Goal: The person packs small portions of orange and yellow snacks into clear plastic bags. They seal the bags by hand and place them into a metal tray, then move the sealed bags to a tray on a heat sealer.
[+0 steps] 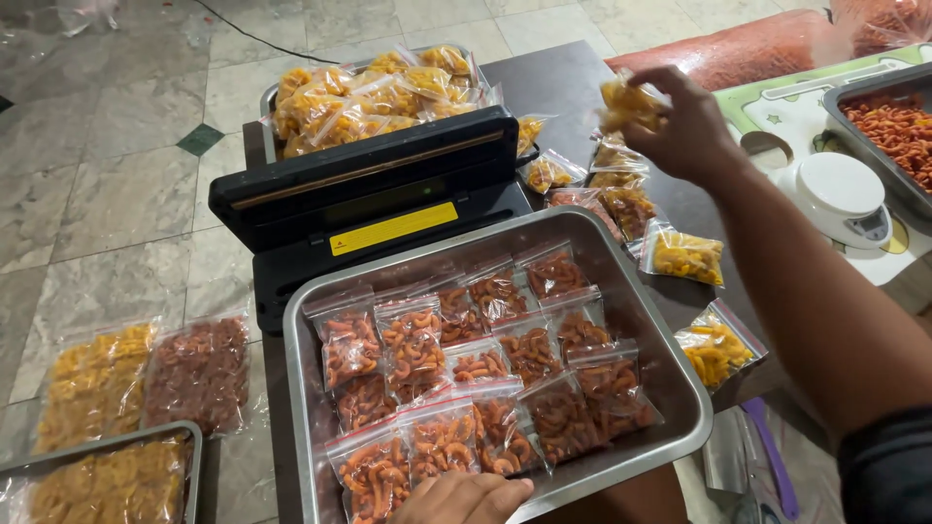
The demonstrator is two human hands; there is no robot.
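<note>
My right hand (680,121) is raised over the dark table (558,82), shut on a small clear bag of yellow snack curls (626,102). My left hand (464,499) rests on the near rim of a metal tray (680,383) filled with several sealed bags of orange-red curls (485,364), fingers curled on the bags at the front edge. A black sealing machine (374,199) with its lid up stands just behind the tray.
Behind the sealer, a second tray (269,97) is piled with yellow bags. Loose small bags (684,254) lie on the table's right side. A white kitchen scale (843,194) and a tray of loose red curls (898,121) sit at right. Large bags (146,378) lie on the floor at left.
</note>
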